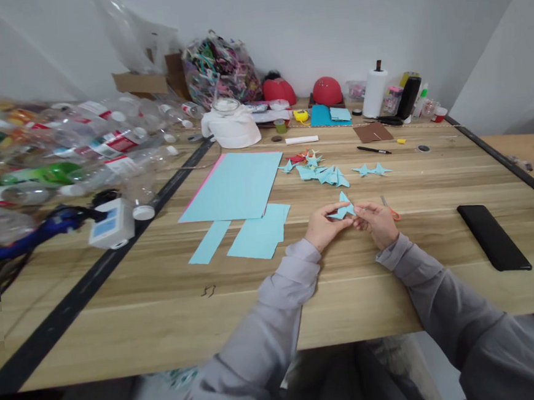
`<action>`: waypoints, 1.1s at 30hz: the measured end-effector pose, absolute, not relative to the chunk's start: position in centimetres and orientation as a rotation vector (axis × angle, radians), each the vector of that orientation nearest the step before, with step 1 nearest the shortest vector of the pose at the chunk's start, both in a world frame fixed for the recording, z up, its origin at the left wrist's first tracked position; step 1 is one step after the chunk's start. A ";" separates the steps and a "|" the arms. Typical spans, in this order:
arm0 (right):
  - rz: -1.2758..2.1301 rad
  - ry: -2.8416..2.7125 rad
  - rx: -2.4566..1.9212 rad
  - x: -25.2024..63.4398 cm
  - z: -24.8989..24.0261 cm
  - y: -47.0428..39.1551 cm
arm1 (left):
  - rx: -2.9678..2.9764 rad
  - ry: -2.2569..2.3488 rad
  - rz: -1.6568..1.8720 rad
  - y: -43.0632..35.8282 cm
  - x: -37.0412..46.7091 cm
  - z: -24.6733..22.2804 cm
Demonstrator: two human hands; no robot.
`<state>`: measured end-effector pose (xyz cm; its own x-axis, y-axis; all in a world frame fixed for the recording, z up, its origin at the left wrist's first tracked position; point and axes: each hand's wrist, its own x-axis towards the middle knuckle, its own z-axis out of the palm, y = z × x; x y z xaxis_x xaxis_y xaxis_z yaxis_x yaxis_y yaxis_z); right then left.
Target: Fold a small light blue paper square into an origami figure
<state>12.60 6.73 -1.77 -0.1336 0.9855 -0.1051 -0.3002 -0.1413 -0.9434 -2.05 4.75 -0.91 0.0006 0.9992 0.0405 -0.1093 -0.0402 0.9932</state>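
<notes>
Between both hands is a small light-blue piece of folded paper (345, 205), its pointed tip facing away from me. My left hand (327, 223) pinches it from the left, thumb below and fingers above. From the right, my right hand (376, 221) grips its other edge with closed fingertips. Orange-handled scissors (394, 213) lie just beyond my right hand, partly hidden by it. Farther back rests a cluster of folded blue paper pieces (327, 173), with red ones behind. Two more blue folded shapes (372, 169) sit to their right.
Blue paper sheets (233, 184) and cut pieces (260, 234) lie to the left. A black phone (494, 237) is at right. A pen (374, 149), brown paper (373, 132) and a paper roll (376, 93) stand farther back. Plastic bottles (115, 144) crowd the far left.
</notes>
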 end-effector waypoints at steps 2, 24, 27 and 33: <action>1.531 -0.993 -0.988 12.6 -1.6 6.7 | 1.193 1.162 1.298 4.8 -2.0 -1.1; 1.510 -1.035 -0.989 12.3 -1.2 6.4 | 1.157 1.157 1.382 4.8 -1.9 -0.9; 1.508 -1.037 -1.007 12.3 -1.4 6.4 | 1.139 1.156 1.381 4.9 -1.8 -0.9; 1.514 -1.045 -1.008 12.4 -1.3 6.4 | 1.094 1.137 1.354 4.7 -1.7 -0.4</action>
